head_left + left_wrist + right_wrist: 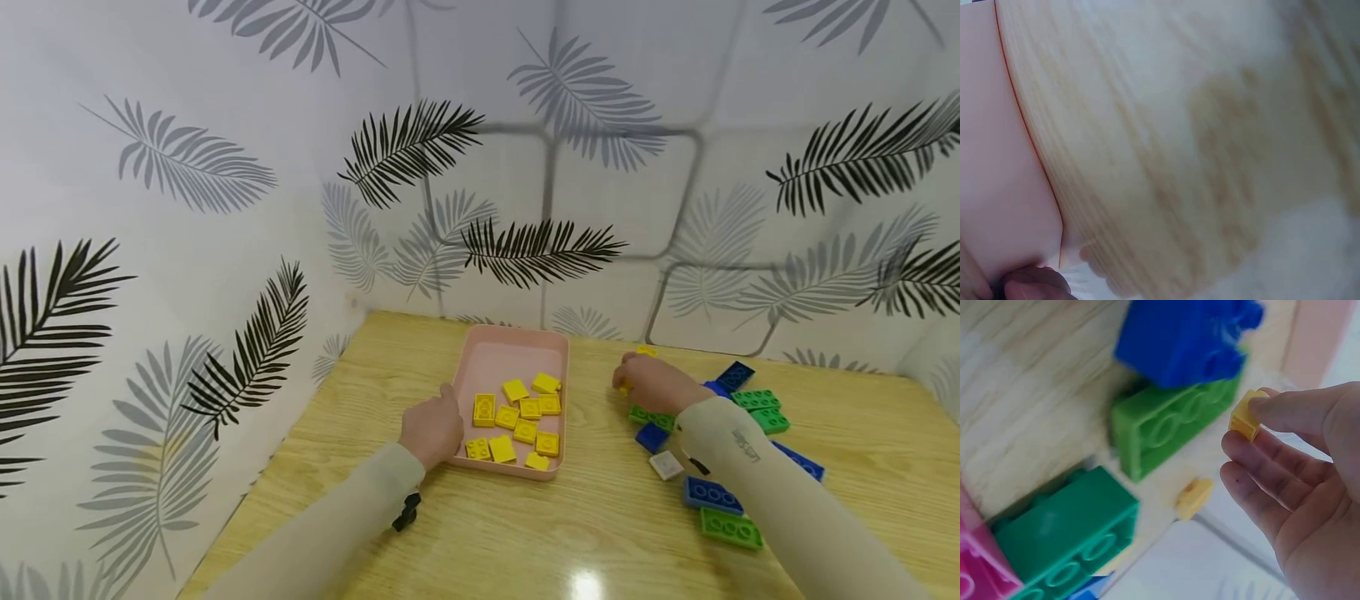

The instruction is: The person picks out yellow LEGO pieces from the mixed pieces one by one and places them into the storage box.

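My right hand (660,384) pinches a small yellow toy brick (1245,416) between thumb and fingertips, above the table to the right of the pink tray (512,335). A second yellow brick (646,351) lies just beyond that hand, near the wall. On the left, my left hand (433,430) holds the tray by its left side, the fingers curled at the rim. Several yellow bricks (525,431) lie loose in the tray's near half. In the left wrist view only a bit of the left hand (1035,284) shows, beside the tray's outer wall.
Around and under the right forearm lie green bricks (731,528), blue bricks (711,495) and a white brick (665,465). A pink brick (985,550) shows in the right wrist view. A leaf-patterned wall covering (600,200) borders the wooden table (600,533) at the back and left.
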